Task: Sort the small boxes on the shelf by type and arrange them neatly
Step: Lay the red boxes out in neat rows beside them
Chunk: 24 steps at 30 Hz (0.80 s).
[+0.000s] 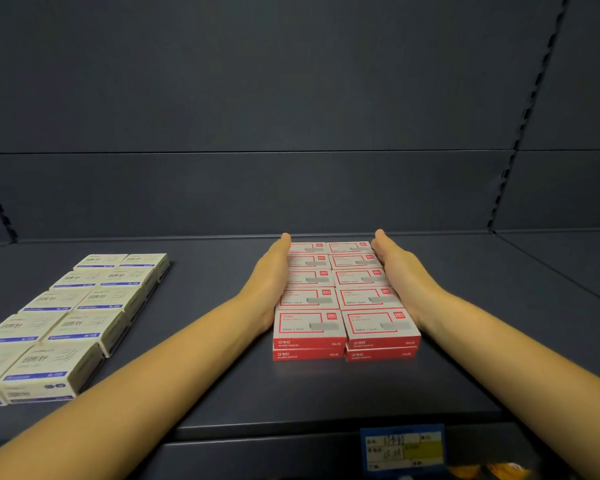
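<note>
Left hand (pixel 272 275) and right hand (pixel 400 271) flat, fingers straight, pressed against both sides of red boxes (pixel 343 299), gripping nothing. Blue boxes (pixel 73 313) grouped far left on shelf (pixel 222 375).

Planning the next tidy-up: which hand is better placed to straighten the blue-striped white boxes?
Left. The left hand is nearer the blue-striped white boxes; the right hand is beyond the red-and-white boxes.
</note>
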Motion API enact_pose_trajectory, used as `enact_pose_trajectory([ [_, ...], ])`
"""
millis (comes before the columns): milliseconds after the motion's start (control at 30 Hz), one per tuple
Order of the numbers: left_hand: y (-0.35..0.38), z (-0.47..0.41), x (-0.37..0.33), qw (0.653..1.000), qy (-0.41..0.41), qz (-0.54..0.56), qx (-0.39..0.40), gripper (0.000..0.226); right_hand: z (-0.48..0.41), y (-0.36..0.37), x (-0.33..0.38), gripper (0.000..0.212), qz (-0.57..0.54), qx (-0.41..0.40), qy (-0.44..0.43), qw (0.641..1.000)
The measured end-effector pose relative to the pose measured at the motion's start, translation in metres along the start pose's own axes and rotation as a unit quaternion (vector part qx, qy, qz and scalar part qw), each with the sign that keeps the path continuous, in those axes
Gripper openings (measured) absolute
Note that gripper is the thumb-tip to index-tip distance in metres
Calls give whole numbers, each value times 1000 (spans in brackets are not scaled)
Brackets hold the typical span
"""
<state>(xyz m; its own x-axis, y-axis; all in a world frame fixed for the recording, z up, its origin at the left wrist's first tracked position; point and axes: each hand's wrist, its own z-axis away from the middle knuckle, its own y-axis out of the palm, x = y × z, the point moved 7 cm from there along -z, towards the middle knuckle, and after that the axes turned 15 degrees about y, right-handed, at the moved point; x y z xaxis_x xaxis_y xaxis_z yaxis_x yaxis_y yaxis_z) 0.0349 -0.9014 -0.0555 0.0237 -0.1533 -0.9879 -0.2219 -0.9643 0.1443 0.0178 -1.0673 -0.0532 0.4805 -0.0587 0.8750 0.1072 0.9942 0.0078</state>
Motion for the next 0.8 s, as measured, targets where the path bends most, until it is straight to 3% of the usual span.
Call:
enact_pose_trajectory([
  [267, -7, 1, -4, 998, 60, -11, -16, 44, 6, -4, -1, 42, -15, 13, -47, 999],
  [400, -9, 17, 1, 997, 65, 34, 2, 46, 19, -12, -13, 44, -56, 35, -80, 995],
  [467, -6, 24, 6, 996, 73, 51, 6, 41, 23, -12, -20, 33, -62, 45, -88, 993],
  [700, 0, 29, 14, 997, 64, 52, 2, 57, 24, -3, -29, 35, -28, 23, -58, 998],
  [800, -2, 30, 10, 997, 74, 33, -2, 43, 27, -2, -26, 38, -10, 36, -52, 998],
])
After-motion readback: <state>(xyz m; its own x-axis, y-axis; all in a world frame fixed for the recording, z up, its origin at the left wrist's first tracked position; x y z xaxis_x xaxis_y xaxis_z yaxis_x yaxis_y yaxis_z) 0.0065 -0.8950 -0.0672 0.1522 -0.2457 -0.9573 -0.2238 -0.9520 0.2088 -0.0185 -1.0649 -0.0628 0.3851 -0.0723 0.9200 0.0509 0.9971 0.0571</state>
